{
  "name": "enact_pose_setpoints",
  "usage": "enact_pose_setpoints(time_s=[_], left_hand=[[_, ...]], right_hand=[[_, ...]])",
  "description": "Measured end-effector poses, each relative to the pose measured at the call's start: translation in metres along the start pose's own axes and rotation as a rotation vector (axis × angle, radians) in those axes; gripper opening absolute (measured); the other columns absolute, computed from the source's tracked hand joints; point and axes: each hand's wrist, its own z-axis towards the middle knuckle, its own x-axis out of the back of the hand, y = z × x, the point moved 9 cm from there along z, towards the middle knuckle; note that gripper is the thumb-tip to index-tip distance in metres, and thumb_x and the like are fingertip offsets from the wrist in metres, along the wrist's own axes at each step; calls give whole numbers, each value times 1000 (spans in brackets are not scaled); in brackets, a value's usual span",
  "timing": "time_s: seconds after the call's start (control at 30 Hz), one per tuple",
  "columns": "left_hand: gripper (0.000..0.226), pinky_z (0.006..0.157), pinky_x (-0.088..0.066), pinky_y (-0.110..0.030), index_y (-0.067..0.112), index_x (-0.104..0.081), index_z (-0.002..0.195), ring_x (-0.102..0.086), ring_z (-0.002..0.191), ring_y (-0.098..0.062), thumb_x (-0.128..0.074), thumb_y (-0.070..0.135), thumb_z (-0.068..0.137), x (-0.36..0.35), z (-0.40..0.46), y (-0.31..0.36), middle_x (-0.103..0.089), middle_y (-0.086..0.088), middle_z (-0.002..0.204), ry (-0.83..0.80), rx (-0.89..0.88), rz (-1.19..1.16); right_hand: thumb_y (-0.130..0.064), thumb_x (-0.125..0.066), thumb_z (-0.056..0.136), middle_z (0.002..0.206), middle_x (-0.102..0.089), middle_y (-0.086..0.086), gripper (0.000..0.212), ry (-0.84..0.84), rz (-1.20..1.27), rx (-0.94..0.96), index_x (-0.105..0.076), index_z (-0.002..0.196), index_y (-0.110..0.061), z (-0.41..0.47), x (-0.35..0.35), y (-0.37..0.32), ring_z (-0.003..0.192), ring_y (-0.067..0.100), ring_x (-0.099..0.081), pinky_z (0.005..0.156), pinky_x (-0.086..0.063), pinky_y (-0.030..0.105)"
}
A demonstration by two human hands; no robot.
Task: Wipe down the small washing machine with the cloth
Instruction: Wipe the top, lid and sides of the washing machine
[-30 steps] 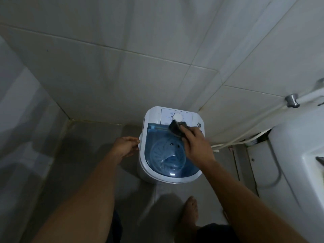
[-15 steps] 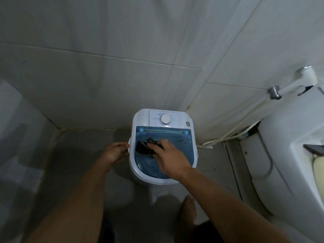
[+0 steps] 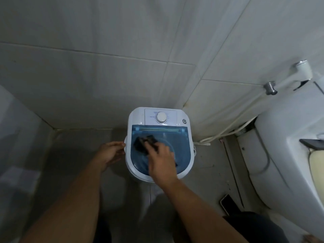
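A small white washing machine [image 3: 138,116] stands on the floor against the tiled wall, with a see-through blue lid [image 3: 180,146] and a white dial [image 3: 161,117] on its back panel. My right hand [image 3: 162,162] presses a dark cloth [image 3: 142,143] flat on the left part of the lid. My left hand [image 3: 110,152] rests against the machine's left side, fingers curled at its rim. The cloth is partly hidden under my fingers and blurred.
A white toilet [image 3: 284,155] fills the right side, with a spray hose [image 3: 233,127] running along the wall to the floor. A phone [image 3: 227,204] lies on the floor near the toilet base. Tiled walls close in behind and to the left.
My right hand has slid the cloth from the lid's back right near the dial to the left part of the lid. The left hand has stayed at the machine's left side.
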Motion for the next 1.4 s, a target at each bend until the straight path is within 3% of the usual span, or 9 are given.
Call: enact_pose_setpoints(time_s=[0.13,0.27,0.4,0.63,0.77,0.9,1.03,1.2,1.4], left_hand=[[29,77,-54,-30,10,-68,120,-69,88,-21,-65,17,92,1,0,-3,-72,-16,114,-7,6,1],[29,74,-52,-27,8,-66,121,-67,86,-19,-64,15,93,-1,-4,-2,-72,-14,108,-2,2,-14],[28,91,-53,-35,8,-68,119,-67,92,-24,-66,15,92,-1,-7,1,-72,-16,113,18,-6,-16],[31,94,-54,-38,7,-68,120,-66,94,-27,-69,17,90,1,-5,-1,-70,-17,109,32,5,-4],[31,73,-61,-32,5,-68,119,-65,88,-28,-70,14,89,2,-2,-2,-69,-21,109,20,1,-25],[31,97,-52,-39,10,-68,120,-68,97,-25,-68,18,90,0,1,-5,-71,-16,118,-7,20,-21],[26,95,-51,-37,9,-66,118,-66,90,-21,-64,15,93,-3,-7,-1,-71,-14,110,-16,13,-17],[18,81,-53,-29,13,-68,110,-67,83,-18,-65,15,92,-1,-11,1,-73,-7,96,2,3,-6],[4,87,-55,-32,17,-70,94,-67,83,-18,-68,17,91,1,-5,0,-72,-9,98,12,6,-2]], right_hand=[[-32,-46,97,129,-52,7,50,-53,173,169,-48,147,-30,13,23,-14,112,31,-52,93,-48,49],[-26,-51,97,127,-52,11,50,203,194,-264,-48,147,-30,18,65,95,111,32,-54,98,-48,49],[-26,-46,100,138,-46,14,50,140,25,-578,-42,150,-30,-21,49,134,121,36,-44,99,-35,53],[-26,-48,84,129,-53,8,60,35,-61,-139,-47,144,-31,-49,1,-1,104,30,-49,84,-39,46],[-27,-57,87,129,-51,9,63,-145,-4,236,-41,148,-30,-45,-2,-44,107,31,-50,85,-42,45],[-27,-54,95,127,-50,5,52,143,152,-169,-46,147,-29,-56,46,53,110,25,-51,89,-47,45],[-21,-57,95,124,-50,9,55,240,72,-503,-45,148,-28,-92,45,108,106,28,-50,87,-43,45],[-21,-59,90,137,-46,11,64,127,0,-284,-41,150,-30,-110,-3,27,109,28,-49,83,-44,45],[-25,-62,81,133,-51,8,75,-48,4,122,-37,151,-33,-97,-39,-75,104,31,-55,82,-43,45]])
